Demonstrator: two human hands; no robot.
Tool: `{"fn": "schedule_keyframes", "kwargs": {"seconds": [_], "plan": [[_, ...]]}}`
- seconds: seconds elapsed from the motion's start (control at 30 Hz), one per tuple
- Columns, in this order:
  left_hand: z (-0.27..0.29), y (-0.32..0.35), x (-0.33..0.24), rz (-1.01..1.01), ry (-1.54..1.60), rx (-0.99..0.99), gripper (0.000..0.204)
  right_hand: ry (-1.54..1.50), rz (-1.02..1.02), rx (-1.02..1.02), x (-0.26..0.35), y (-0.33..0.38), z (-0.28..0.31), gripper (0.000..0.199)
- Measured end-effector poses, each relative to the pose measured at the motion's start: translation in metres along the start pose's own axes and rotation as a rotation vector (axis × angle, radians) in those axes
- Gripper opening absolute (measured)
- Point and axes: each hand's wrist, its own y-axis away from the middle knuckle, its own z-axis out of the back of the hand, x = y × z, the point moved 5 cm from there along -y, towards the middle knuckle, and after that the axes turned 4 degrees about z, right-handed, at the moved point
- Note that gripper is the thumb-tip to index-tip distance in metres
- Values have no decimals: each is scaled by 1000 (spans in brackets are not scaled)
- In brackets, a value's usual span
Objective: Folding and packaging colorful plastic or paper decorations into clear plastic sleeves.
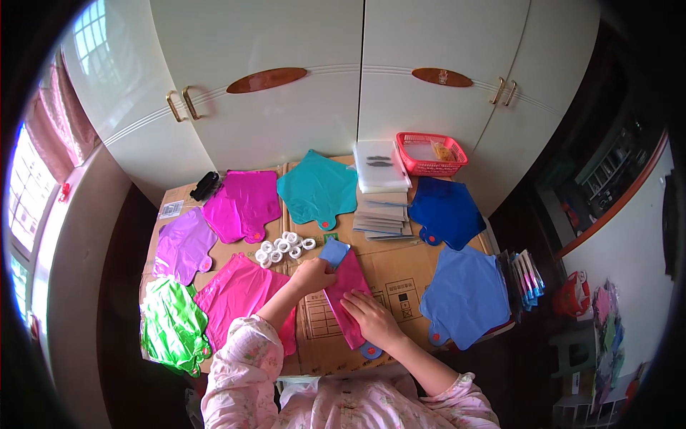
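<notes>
**Folding a pink foil piece at the middle of the table**

We see our left hand (312, 276) pressing down on the far end of a folded strip of magenta foil (347, 297), its fingers closed over the edge where a small light-blue foil piece (334, 252) lies under or just beside it. Our right hand (371, 319) lies flat on the near part of the same strip, palm down, fingers spread; its grip is wide and pins rather than pinches. The strip lies at the middle of the cardboard-covered table (389, 275), slanting from far left to near right, with a small blue tab showing at its near end.

In our judgement the work is at an early point: only this one piece looks folded. Around it the other foil shapes lie flat in their stacks: bright green crumpled foil (171, 325) at near left, a pink foil stack (236, 297) beside it, a lilac foil shape (184, 244), a magenta foil shape (243, 204) and a teal foil shape (316, 187) farther off, and dark blue foil (444, 211) and mid-blue foil (464, 297) on the right. A cluster of small white rings (282, 247) sits just beyond the left hand. Flat grey packets (384, 213) and a red plastic basket (430, 154) stand at the far edge.
</notes>
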Motion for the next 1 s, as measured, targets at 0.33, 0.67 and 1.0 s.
{"fn": "schedule_keyframes", "kwargs": {"seconds": [0.33, 0.67, 1.0], "plan": [[-6, -1, 6, -42, -27, -5, 22, 14, -9, -4, 0, 1, 2, 40], [-4, 27, -36, -326, -225, -216, 18, 12, -30, 2, -5, 3, -4, 40], [-46, 26, -46, -447, -398, -121, 51, -50, -42, -15, -2, -1, 1, 39]]}}
